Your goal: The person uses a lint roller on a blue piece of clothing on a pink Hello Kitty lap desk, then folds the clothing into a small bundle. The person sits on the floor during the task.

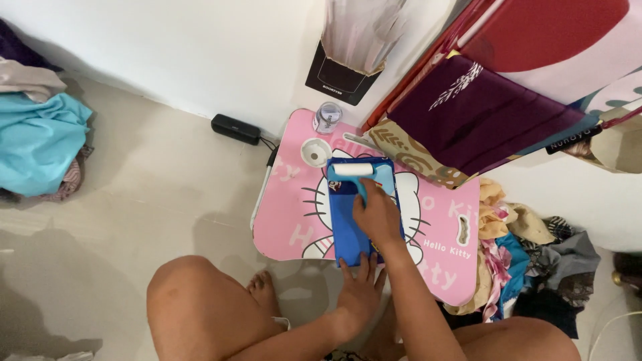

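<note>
Blue cloth [351,227] overhanging pink counter [294,214] near edge, pinned by left hand [361,287] (flat, fingers spread); right hand [378,217] gripping lint roller [358,172]; bare floor [154,187] leftward.

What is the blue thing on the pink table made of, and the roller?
The blue cloth looks like soft matte fabric, lying flat and limp. The roller seems a white sticky paper drum on a glossy turquoise plastic handle, gripped by the right hand.

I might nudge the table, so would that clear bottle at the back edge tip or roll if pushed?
The clear bottle stands upright near the rim of the pink table, so a bump would probably topple it. It looks round, so once down it would likely roll. It seems small and light, though how full it is cannot be told.
</note>
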